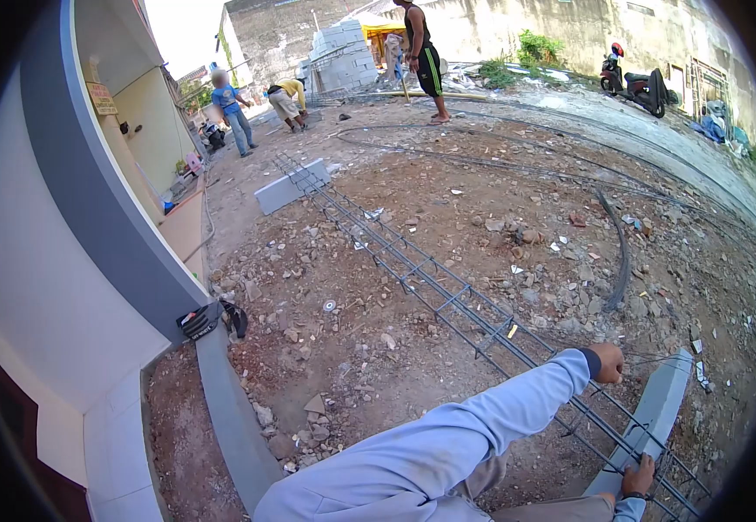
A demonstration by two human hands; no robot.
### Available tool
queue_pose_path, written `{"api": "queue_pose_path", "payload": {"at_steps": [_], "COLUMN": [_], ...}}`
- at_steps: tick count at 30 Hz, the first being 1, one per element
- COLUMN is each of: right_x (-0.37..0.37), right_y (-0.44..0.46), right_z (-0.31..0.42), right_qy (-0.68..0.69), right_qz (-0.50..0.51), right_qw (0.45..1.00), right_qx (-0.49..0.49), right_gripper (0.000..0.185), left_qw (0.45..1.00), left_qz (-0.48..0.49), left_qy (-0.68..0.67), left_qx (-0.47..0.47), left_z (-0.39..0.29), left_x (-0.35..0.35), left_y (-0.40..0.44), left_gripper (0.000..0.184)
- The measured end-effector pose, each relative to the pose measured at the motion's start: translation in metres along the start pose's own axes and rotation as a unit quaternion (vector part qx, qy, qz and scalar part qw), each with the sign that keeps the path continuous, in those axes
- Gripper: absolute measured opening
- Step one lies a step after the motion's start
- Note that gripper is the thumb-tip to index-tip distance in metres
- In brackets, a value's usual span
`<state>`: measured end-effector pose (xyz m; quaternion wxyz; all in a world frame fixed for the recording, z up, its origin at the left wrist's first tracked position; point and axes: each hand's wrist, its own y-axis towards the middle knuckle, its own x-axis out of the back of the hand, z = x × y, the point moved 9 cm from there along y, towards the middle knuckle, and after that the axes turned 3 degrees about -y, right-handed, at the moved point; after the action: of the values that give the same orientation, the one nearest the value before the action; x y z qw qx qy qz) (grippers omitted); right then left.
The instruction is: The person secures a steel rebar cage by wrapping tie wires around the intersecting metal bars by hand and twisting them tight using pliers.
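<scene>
A long rebar cage (455, 298) of lengthwise bars and square stirrups runs diagonally across the ground. Its near end rests on a grey block (669, 387), its far end on another pale block (275, 195). My left hand (607, 363), in a long light-blue sleeve with a dark cuff, is closed in a fist above the cage. Thin wires (648, 358) stick out of that fist to the right. Lower down, my right hand (639, 477) grips a bar of the cage beside the near block; its fingertips are partly hidden.
Rubble and broken tile cover the dirt. Long rebar rods (517, 161) and a dark bent bundle (619, 252) lie beyond the cage. A black bag (201, 322) sits on the curb by the white wall. Several people stand or bend farther back, near stacked blocks (343, 56) and a motorbike (643, 89).
</scene>
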<state>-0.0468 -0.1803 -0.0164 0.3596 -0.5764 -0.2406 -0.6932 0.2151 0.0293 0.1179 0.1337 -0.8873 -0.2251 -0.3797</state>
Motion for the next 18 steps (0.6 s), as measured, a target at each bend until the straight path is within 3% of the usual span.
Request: {"api": "queue_pose_path", "payload": {"at_steps": [4,18], "right_x": [0.006,0.005], "right_y": [-0.005,-0.006], "right_z": [0.008,0.004], "right_qy": [-0.001,0.016], "right_qz": [0.011,0.005], "right_qw": [1.0,1.0], "right_qx": [-0.002,0.004], "right_gripper": [0.059,0.058], "left_qw": [0.999,1.0], "left_qz": [0.04,0.007], "left_qy": [0.021,-0.015], "left_qx": [0.003,-0.005], "left_z": [-0.007,0.016], "left_x": [0.002,0.012], "left_y": [-0.009,-0.004], "left_gripper": [0.028,0.026]}}
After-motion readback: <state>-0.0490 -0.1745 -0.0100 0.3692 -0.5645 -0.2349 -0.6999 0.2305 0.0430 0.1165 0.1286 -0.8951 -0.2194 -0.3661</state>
